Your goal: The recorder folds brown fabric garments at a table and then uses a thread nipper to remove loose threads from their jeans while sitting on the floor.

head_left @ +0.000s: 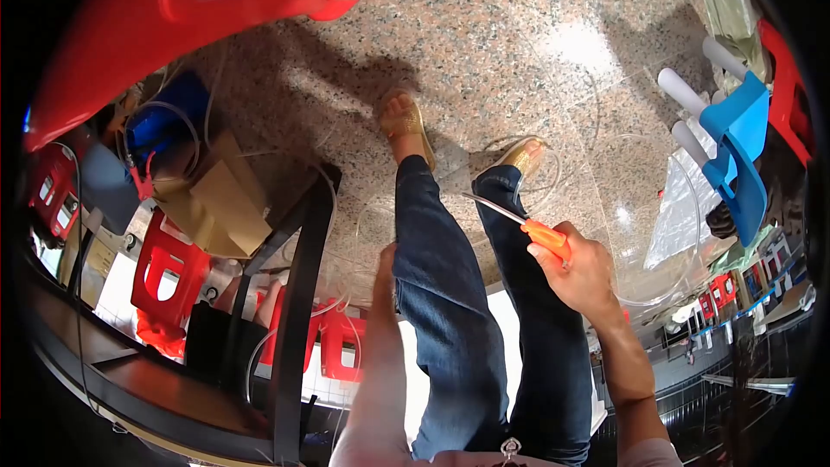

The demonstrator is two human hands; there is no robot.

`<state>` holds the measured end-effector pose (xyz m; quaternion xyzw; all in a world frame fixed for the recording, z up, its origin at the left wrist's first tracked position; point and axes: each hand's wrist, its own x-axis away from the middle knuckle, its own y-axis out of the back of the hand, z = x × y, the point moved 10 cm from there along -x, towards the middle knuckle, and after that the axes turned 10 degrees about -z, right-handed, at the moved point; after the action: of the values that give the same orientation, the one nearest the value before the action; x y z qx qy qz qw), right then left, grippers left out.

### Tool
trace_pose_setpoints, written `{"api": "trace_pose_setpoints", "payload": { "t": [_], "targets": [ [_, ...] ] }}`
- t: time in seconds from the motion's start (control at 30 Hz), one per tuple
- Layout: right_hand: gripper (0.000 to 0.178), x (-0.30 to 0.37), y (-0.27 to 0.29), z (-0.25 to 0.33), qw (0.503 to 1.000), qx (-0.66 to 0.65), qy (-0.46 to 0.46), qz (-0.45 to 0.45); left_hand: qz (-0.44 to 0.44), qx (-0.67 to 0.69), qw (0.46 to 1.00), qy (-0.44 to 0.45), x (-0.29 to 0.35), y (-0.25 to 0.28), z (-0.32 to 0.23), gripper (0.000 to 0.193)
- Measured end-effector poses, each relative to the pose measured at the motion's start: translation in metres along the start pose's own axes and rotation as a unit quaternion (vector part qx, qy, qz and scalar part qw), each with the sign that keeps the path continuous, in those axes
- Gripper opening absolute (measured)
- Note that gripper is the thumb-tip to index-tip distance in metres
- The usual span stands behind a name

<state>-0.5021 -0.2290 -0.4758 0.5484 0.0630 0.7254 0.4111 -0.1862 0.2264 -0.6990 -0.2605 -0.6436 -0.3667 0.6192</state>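
Note:
My right hand (581,272) is closed around the orange handle of a screwdriver (546,240). Its slim metal shaft points up and left, across my lower right leg and toward the gap between my feet. Beside my left knee hangs my left hand (386,266), partly hidden by the dark blue jeans (441,281); its fingers do not show clearly. Clear thin tubing (553,177) loops over the speckled floor (484,43) around my right sandal (523,156).
A large red plastic stool (130,52) fills the upper left. Below it stand an open cardboard box (226,195) and a black table frame (298,320). At right are a blue rack with white tubes (735,147) and clear plastic sheeting (679,216).

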Motion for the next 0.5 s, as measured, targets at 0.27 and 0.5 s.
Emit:
{"api": "trace_pose_setpoints", "payload": {
  "t": [0.27, 0.5],
  "targets": [
    [0.037, -0.001, -0.006, -0.030, 0.999, 0.039, -0.030, 0.003, -0.072, -0.152, 0.983, 0.069, 0.210, -0.156, -0.056, 0.046],
    [0.030, -0.009, -0.010, -0.019, 0.997, 0.065, -0.016, 0.022, -0.063, -0.011, 0.998, 0.012, 0.240, -0.123, -0.014, 0.057]
  ]
}}
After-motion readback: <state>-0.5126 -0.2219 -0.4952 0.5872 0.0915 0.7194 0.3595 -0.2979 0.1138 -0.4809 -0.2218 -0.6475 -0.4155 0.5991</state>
